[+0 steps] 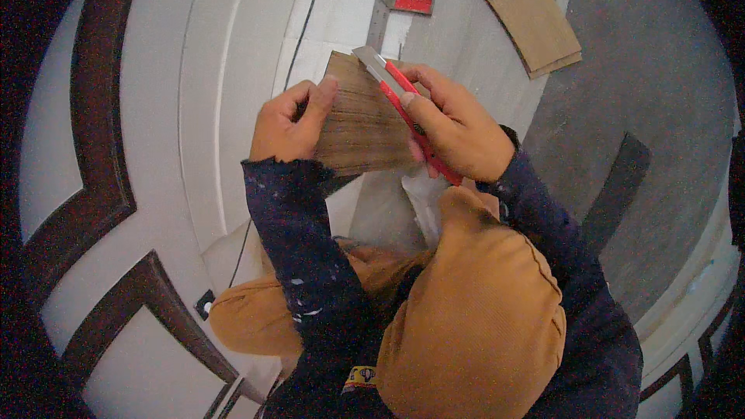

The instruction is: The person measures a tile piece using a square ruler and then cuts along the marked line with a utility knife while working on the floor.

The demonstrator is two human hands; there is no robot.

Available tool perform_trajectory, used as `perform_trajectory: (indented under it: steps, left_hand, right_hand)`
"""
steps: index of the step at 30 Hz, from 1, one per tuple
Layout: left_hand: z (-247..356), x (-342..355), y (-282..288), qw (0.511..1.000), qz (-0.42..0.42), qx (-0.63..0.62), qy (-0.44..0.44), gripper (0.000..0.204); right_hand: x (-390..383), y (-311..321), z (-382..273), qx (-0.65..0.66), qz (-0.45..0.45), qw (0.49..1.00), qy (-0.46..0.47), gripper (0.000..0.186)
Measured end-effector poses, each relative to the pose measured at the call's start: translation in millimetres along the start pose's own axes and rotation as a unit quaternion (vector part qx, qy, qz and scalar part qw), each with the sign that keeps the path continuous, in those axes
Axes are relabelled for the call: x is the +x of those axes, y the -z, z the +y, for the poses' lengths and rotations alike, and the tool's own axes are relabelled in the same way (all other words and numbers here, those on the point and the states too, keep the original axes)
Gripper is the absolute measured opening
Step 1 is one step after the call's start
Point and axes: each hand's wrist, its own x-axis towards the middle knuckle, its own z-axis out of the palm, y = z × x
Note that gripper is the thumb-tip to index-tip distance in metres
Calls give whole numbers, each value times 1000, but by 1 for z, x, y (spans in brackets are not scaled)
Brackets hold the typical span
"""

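Observation:
A short piece of brown wood-grain plank (pixel 365 128) is held up in front of me. My left hand (pixel 291 120) grips its left edge, with the thumb at the upper corner. My right hand (pixel 458 120) is closed around a red utility knife (pixel 396 91), its thumb lying along the handle. The knife's metal blade end points up and left, against or just over the plank's top edge; I cannot tell whether it touches. Some right-hand fingers are hidden behind the knife and the plank. Beyond the plank lies a try square (pixel 410 4) with a red-faced stock and a metal blade.
Long wood-grain planks (pixel 528 15) lie on the floor at the far right. A dark strip (pixel 621 186) rests on the grey floor (pixel 660 93). White wall panelling with dark brown trim (pixel 101 93) runs along the left. My bent knee (pixel 473 310) fills the lower middle.

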Motion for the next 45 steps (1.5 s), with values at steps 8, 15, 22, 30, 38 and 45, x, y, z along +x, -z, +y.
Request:
perform_trajectory:
  steps: [8, 15, 22, 30, 38, 45]
  left_hand:
    - [14, 41, 0, 989, -18, 51, -139, 43]
    - [6, 37, -21, 976, 123, -49, -175, 27]
    - [8, 30, -24, 972, 155, -72, -163, 15]
    - [7, 23, -23, 966, 186, -79, -160, 17]
    - [8, 22, -20, 969, 173, -54, -167, 16]
    - [1, 23, -25, 968, 170, -57, -174, 14]
  right_hand:
    - [8, 5, 7, 15, -3, 998, 53, 36]
    - [4, 6, 0, -9, 9, 997, 71, 36]
    - [5, 3, 4, -8, 28, 995, 93, 36]
    - [0, -6, 2, -34, 51, 995, 83, 36]
    - [-2, -13, -2, -104, 91, 986, 90, 32]
    - [7, -17, 4, -293, 162, 928, 164, 24]
